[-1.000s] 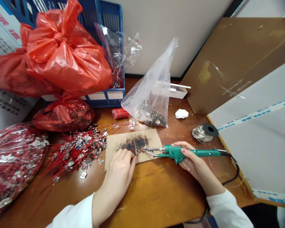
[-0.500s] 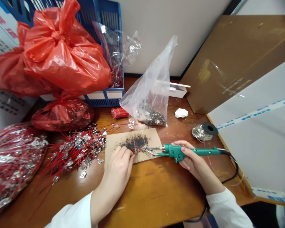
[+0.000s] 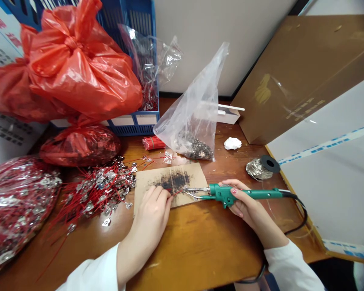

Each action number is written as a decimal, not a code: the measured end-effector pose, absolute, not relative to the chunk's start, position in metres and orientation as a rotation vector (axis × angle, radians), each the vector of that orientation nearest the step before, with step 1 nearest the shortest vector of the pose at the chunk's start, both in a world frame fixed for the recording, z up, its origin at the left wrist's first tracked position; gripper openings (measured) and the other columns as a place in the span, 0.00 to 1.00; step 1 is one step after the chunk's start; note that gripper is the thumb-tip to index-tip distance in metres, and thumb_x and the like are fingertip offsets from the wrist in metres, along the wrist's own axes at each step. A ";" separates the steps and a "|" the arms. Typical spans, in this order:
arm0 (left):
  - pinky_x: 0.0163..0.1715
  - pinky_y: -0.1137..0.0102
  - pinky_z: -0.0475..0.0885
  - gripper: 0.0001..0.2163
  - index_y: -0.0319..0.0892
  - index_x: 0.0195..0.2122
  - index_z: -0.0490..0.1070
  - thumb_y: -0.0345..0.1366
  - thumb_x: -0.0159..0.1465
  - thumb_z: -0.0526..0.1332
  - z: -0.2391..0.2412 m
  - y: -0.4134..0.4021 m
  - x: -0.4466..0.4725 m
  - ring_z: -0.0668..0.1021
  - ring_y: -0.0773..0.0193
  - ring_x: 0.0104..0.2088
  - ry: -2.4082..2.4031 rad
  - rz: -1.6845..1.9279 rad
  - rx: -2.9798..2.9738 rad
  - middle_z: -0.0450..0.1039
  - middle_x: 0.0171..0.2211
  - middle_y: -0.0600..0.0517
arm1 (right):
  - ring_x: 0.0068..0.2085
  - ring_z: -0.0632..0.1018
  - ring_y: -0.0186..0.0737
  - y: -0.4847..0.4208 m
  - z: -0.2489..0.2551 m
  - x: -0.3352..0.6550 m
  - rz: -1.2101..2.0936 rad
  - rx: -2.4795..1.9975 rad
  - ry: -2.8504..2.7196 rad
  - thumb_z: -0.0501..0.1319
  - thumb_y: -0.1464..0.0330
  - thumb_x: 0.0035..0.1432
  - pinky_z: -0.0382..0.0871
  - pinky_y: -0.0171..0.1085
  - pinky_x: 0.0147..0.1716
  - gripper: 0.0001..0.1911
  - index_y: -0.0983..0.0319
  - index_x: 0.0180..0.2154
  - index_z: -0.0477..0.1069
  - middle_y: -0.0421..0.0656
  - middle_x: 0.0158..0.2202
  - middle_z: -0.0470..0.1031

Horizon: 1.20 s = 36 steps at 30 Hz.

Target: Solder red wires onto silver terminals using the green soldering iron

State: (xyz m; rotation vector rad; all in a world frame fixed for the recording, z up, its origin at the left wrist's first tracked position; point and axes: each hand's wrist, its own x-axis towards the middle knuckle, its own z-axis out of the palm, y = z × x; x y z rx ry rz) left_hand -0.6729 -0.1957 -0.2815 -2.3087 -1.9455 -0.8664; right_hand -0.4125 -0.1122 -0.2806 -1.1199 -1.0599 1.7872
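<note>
My left hand (image 3: 151, 212) rests on a scorched piece of cardboard (image 3: 170, 184) and pinches a thin red wire (image 3: 176, 193) against it. My right hand (image 3: 245, 206) is wrapped round a green soldering iron (image 3: 245, 194). The iron's metal tip (image 3: 194, 189) points left and meets the wire's end over the burnt patch. A black cord (image 3: 300, 220) runs from the iron's back end off the table's near edge.
A pile of red wires with metal tabs (image 3: 100, 188) lies left of the cardboard. Red bags (image 3: 79, 68), a blue crate (image 3: 136, 117), a clear bag of metal parts (image 3: 194, 121), a solder spool (image 3: 262, 167) and a leaning brown board (image 3: 291, 81) ring the wooden table (image 3: 200, 246).
</note>
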 end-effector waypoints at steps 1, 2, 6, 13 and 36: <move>0.32 0.64 0.71 0.08 0.41 0.30 0.66 0.27 0.68 0.54 -0.281 -0.196 -0.673 0.72 0.58 0.32 -1.945 -0.866 -2.310 0.69 0.28 0.50 | 0.13 0.59 0.20 -0.112 -0.281 -0.412 1.787 -1.122 -1.062 0.68 0.59 0.51 0.46 0.28 0.12 0.14 0.58 0.40 0.76 0.45 0.42 0.78; 0.32 0.64 0.71 0.09 0.41 0.30 0.66 0.27 0.68 0.54 -0.281 -0.196 -0.673 0.72 0.58 0.32 -1.944 -0.866 -2.311 0.69 0.29 0.50 | 0.14 0.59 0.20 -0.112 -0.281 -0.412 1.787 -1.127 -1.067 0.68 0.60 0.52 0.46 0.28 0.12 0.14 0.57 0.41 0.76 0.45 0.43 0.78; 0.32 0.64 0.70 0.08 0.40 0.30 0.66 0.27 0.68 0.54 -0.280 -0.196 -0.673 0.71 0.58 0.32 -1.934 -0.871 -2.313 0.69 0.29 0.50 | 0.13 0.60 0.20 -0.112 -0.283 -0.411 1.775 -1.149 -1.099 0.67 0.59 0.53 0.48 0.29 0.12 0.17 0.57 0.44 0.75 0.46 0.44 0.78; 0.32 0.64 0.70 0.09 0.40 0.30 0.66 0.27 0.68 0.54 -0.280 -0.196 -0.673 0.71 0.58 0.31 -1.923 -0.871 -2.319 0.69 0.28 0.50 | 0.13 0.57 0.21 -0.111 -0.283 -0.414 1.756 -1.153 -1.121 0.67 0.57 0.51 0.44 0.29 0.12 0.18 0.59 0.42 0.74 0.42 0.33 0.77; 0.33 0.64 0.71 0.10 0.41 0.30 0.66 0.27 0.68 0.52 -0.279 -0.196 -0.673 0.71 0.59 0.31 -1.901 -0.847 -2.316 0.69 0.28 0.50 | 0.13 0.58 0.19 -0.111 -0.283 -0.415 1.734 -1.139 -1.141 0.69 0.57 0.49 0.48 0.29 0.12 0.18 0.59 0.41 0.74 0.46 0.43 0.79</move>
